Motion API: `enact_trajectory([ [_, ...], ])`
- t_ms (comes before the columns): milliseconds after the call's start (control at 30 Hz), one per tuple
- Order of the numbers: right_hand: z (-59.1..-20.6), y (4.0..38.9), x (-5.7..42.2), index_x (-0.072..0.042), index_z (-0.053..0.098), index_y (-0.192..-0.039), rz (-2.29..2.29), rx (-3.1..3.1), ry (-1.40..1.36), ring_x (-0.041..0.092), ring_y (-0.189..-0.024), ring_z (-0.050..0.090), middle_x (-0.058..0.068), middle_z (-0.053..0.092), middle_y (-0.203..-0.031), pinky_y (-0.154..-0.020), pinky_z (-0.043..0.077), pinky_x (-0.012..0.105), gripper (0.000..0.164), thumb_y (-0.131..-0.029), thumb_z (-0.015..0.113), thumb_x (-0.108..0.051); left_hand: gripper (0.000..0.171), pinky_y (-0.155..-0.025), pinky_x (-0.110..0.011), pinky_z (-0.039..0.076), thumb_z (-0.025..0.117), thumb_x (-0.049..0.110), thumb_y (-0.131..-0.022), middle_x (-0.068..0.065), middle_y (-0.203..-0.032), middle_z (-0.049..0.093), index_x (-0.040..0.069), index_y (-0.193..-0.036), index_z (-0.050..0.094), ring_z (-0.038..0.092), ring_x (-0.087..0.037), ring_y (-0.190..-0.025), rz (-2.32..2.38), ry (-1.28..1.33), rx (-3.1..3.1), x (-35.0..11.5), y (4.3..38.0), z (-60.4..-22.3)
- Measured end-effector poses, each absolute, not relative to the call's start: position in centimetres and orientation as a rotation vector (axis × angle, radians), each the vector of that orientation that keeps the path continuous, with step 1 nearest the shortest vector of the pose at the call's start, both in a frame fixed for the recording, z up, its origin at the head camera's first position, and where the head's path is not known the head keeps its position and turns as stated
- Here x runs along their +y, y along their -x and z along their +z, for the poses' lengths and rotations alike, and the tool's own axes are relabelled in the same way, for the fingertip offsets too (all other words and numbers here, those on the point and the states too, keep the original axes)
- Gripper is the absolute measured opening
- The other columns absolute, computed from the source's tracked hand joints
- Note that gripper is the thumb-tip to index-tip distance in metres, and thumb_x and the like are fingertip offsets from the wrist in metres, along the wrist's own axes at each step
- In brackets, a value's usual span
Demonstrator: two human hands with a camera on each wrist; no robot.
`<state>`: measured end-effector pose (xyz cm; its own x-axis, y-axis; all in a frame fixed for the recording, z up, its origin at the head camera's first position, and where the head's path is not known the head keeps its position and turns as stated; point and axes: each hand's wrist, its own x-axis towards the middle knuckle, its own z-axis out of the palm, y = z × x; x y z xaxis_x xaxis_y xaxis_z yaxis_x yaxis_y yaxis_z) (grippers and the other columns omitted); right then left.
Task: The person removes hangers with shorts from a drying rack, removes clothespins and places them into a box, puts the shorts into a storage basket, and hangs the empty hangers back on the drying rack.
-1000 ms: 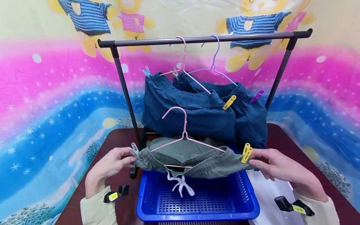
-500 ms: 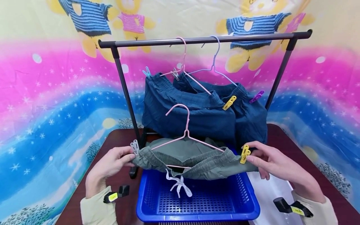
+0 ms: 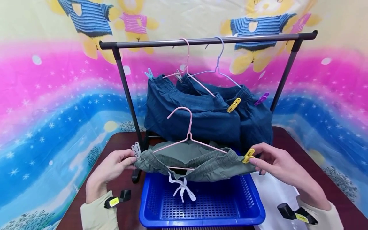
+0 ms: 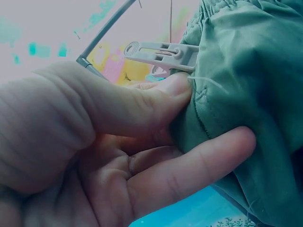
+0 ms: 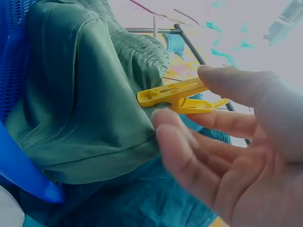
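Observation:
Grey-green pants (image 3: 212, 171) with an elastic waist and a tied white drawstring (image 3: 184, 188) hang on a pink hanger (image 3: 189, 127) whose hook is free of the rack. My left hand (image 3: 110, 171) pinches the left waist edge between thumb and fingers, just below a grey clothespin (image 4: 163, 54) clipped there. At the other end, my right hand (image 3: 277, 166) pinches a yellow clothespin (image 5: 175, 94), thumb on one handle and a finger behind the other. That clothespin's nose lies over the right edge of the fabric.
Behind stands a black rack (image 3: 161, 42) with two dark blue garments (image 3: 192, 123) on a pink and a blue hanger, held by clothespins. A blue basket (image 3: 201, 222) sits below the pants on the dark red table (image 3: 126, 217). White sheet (image 3: 276, 204) lies right.
The yellow clothespin has tilted and moved slightly left, with my right hand shifting left alongside it. The pink hanger in front swayed right, then slightly back. My left hand keeps its grip on the waist edge.

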<state>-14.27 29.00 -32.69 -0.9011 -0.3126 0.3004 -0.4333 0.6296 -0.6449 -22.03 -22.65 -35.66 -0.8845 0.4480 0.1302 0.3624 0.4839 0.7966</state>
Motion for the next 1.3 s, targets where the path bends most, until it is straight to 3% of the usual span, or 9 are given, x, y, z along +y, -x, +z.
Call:
enact_trajectory([
  [200, -32.6, 14.0, 29.1, -0.018, 0.064, -0.114, 1.011, -2.65, -0.657, 0.006, -0.071, 0.068, -0.007, 0.073, -0.086, -0.058, 0.053, 0.024, 0.025, -0.091, 0.068, -0.008, 0.014, -0.08, -0.03, 0.059, 0.055, 0.015, -0.101, -0.013, -0.089, 0.06, 0.003, -0.101, 0.064, 0.073, -0.019, -0.087, 1.401, -0.732, 2.61, -22.8, 22.0, -35.8],
  [433, -32.6, 14.2, 29.2, -0.011, 0.064, -0.117, 1.048, -2.547, -0.902, 0.006, -0.072, 0.07, -0.001, 0.072, -0.093, -0.062, 0.055, 0.02, 0.032, -0.091, 0.062, 0.006, 0.017, -0.082, -0.034, 0.058, 0.055, 0.016, -0.101, -0.012, -0.093, 0.064, 0.002, -0.105, 0.065, 0.074, -0.026, -0.09, 1.391, -0.706, 2.618, -23.5, 21.8, -35.6],
  [600, -32.7, 14.0, 29.1, -0.014, 0.065, -0.117, 1.013, -2.552, -0.866, 0.007, -0.074, 0.07, -0.004, 0.071, -0.096, -0.065, 0.056, 0.019, 0.032, -0.092, 0.062, 0.005, 0.018, -0.084, -0.03, 0.057, 0.055, 0.017, -0.101, -0.01, -0.096, 0.068, 0.004, -0.105, 0.067, 0.075, -0.02, -0.089, 1.372, -0.709, 2.637, -23.6, 21.9, -35.7],
  [800, -32.7, 13.4, 29.4, -0.02, 0.066, -0.116, 0.94, -2.533, -0.776, 0.004, -0.075, 0.069, -0.012, 0.07, -0.104, -0.067, 0.053, 0.017, 0.036, -0.09, 0.063, 0.005, 0.013, -0.072, -0.022, 0.05, 0.057, 0.018, -0.1, 0.0, -0.088, 0.07, 0.015, -0.096, 0.07, 0.073, -0.006, -0.083, 1.3, -0.751, 2.803, -23.3, 22.0, -35.8],
  [1000, -32.9, 13.1, 29.8, -0.014, 0.062, -0.121, 1.061, -2.524, -0.692, 0.009, -0.077, 0.072, -0.01, 0.072, -0.106, -0.072, 0.056, 0.019, 0.035, -0.093, 0.059, 0.006, 0.014, -0.075, -0.021, 0.049, 0.057, 0.018, -0.1, -0.001, -0.094, 0.073, 0.014, -0.101, 0.071, 0.074, -0.007, -0.084, 1.307, -0.742, 2.833, -23.3, 21.9, -35.8],
  [1133, -32.9, 13.2, 30.0, -0.01, 0.059, -0.125, 1.105, -2.499, -0.687, 0.012, -0.077, 0.073, -0.005, 0.074, -0.096, -0.071, 0.056, 0.019, 0.035, -0.094, 0.056, 0.008, 0.013, -0.067, -0.022, 0.046, 0.058, 0.017, -0.1, 0.002, -0.085, 0.07, 0.017, -0.096, 0.07, 0.071, -0.002, -0.076, 1.29, -0.756, 2.875, -23.4, 22.0, -36.0],
  [1300, -33.1, 13.1, 30.0, -0.006, 0.058, -0.128, 1.115, -2.438, -0.688, 0.012, -0.078, 0.073, -0.002, 0.073, -0.099, -0.071, 0.055, 0.018, 0.038, -0.094, 0.055, 0.011, 0.013, -0.06, -0.024, 0.043, 0.058, 0.018, -0.1, 0.004, -0.079, 0.064, 0.019, -0.092, 0.068, 0.066, -0.004, -0.072, 1.287, -0.768, 2.893, -23.3, 22.2, -36.1],
])
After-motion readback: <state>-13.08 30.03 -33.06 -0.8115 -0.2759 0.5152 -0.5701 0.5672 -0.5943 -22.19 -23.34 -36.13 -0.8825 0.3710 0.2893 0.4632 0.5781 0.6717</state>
